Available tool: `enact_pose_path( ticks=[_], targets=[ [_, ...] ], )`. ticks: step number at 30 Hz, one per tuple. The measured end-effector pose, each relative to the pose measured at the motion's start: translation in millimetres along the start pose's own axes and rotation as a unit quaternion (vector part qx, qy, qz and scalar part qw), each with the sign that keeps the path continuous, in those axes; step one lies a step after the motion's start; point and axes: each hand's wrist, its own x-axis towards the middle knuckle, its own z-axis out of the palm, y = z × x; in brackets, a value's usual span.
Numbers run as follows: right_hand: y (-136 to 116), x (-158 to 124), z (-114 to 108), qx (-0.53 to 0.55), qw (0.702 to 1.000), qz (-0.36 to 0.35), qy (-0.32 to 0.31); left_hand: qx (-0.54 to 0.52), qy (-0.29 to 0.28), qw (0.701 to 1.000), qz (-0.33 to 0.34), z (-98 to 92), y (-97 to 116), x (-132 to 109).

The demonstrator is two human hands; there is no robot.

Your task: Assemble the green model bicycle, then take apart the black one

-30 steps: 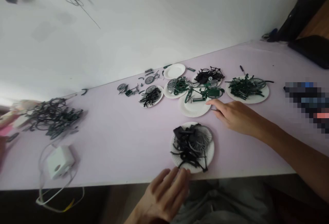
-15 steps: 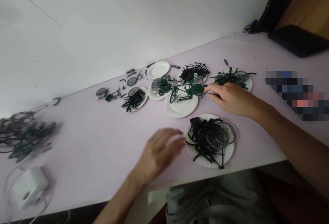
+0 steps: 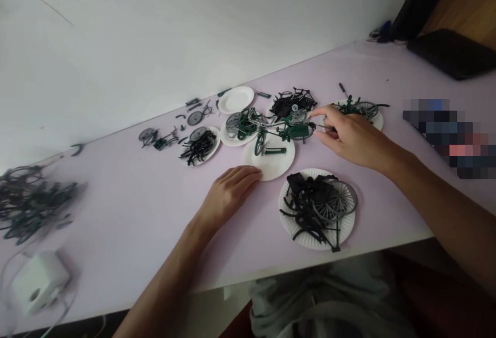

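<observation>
My left hand (image 3: 231, 185) is closed at the near left rim of a white paper plate (image 3: 256, 171), fingertips on the edge; its thumb is hidden. A small green model bicycle (image 3: 300, 132) with a silver basket lies across the far side of this plate, and a short dark green part (image 3: 275, 151) rests on it. Beside the bicycle's rear wheel is my right hand (image 3: 344, 131), thumb and index finger spread apart. Nearer me, another paper plate (image 3: 284, 227) carries black parts (image 3: 310, 193) and grey spoked wheels (image 3: 336, 201).
Farther back stand several paper plates heaped with black and green parts (image 3: 291, 104), plus a bare plate (image 3: 236, 99). Loose wheels and frames (image 3: 196, 117) lie near the wall. At left are a tangled pile of bicycles (image 3: 36, 201) and a white power adapter (image 3: 42, 281).
My left hand has moved up from beside the near plate to the middle plate's rim. That plate has shifted slightly towards me. My right hand's fingers have spread wider beside the bicycle.
</observation>
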Motion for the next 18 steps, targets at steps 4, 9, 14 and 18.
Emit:
enact_pose_path(
  ticks=[4, 9, 14, 18],
  targets=[
    [2, 1, 5, -0.006, 1.000, 0.006, -0.029, 0.000, 0.007, 1.000, 0.005, -2.5, -1, -12],
    [2, 2, 5, 0.016, 0.999, 0.008, -0.027, 0.011, 0.002, 1.000, -0.009, -7.1, -3, -33],
    [0, 2, 5, 0.063, 0.997, 0.024, -0.032, 0.012, 0.004, 1.000, -0.028, -14.4, -6, -57],
    [-7, 10, 13, 0.083, 0.994, 0.023, -0.069, 0.021, 0.009, 0.999, -0.041, -21.0, -8, -79]
  ],
)
